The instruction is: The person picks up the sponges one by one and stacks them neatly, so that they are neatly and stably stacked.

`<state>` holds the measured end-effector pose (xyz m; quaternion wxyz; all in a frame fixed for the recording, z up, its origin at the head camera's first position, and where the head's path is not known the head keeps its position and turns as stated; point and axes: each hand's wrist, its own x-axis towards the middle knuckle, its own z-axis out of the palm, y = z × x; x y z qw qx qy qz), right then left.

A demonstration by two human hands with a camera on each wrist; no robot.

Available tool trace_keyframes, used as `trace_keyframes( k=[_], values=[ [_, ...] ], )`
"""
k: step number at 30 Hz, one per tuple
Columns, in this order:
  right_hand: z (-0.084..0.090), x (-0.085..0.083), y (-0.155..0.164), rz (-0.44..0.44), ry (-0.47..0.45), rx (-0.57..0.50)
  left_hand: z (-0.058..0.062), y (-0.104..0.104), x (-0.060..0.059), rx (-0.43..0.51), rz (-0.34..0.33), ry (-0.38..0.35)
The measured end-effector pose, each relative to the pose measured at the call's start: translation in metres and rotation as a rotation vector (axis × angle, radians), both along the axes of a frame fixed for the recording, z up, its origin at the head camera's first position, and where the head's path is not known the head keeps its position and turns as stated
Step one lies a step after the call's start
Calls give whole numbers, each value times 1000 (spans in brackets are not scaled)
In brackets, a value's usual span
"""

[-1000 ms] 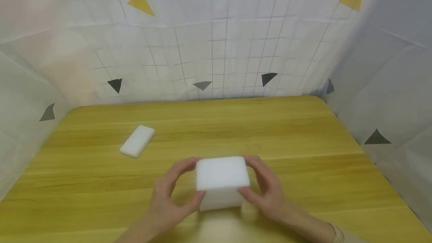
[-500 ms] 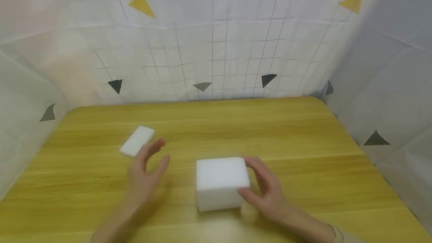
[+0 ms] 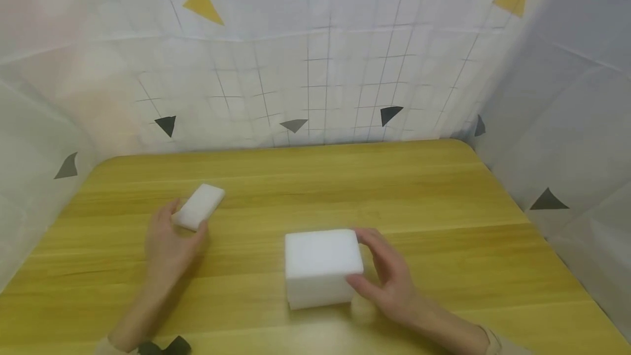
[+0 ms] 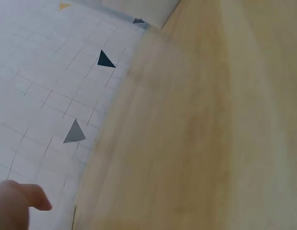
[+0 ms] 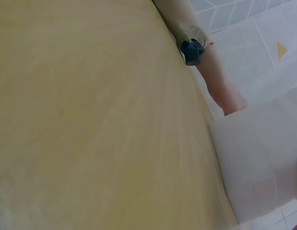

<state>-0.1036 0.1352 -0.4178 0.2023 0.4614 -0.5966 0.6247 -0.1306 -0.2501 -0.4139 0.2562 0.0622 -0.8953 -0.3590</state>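
Note:
A stack of white sponges (image 3: 322, 256), with layers showing in the right wrist view (image 5: 254, 148), stands on the wooden table (image 3: 419, 196) near the front middle. My right hand (image 3: 386, 278) holds the stack's right end, thumb on the near side and fingers at the far corner. Further back on the left lies a single flat white sponge (image 3: 201, 206). Around its near end is my left hand (image 3: 170, 240), fingers by its left edge and thumb by its right edge. Only a bent finger (image 4: 35, 195) of that hand shows in the left wrist view.
White cloth (image 3: 246, 70) with grid lines and triangles hangs behind the table and along both sides. A dark strap (image 3: 165, 347) sits by the left sleeve at the bottom edge.
My left hand has let go of the stack's left end and moved left and away to the single sponge. The right hand and the stack have stayed put.

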Motion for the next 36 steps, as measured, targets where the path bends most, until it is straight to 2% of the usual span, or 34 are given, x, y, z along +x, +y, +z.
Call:
trace_keyframes(
  k=[3,10,14,27,36],
  values=[
    [-1,0,0,-6,-5,7,-5,-7,-2,-48,13,-38],
    [-1,0,0,-4,-4,9,-8,-13,-2,-42,38,-155],
    [0,0,-1,1,6,5,-10,-14,-1,-51,53,-197],
    [-1,0,-1,-7,5,4,-11,-14,-2,-47,96,-220],
    [-1,0,-1,-6,8,-6,-11,-13,-1,-58,93,-212]
  ],
)
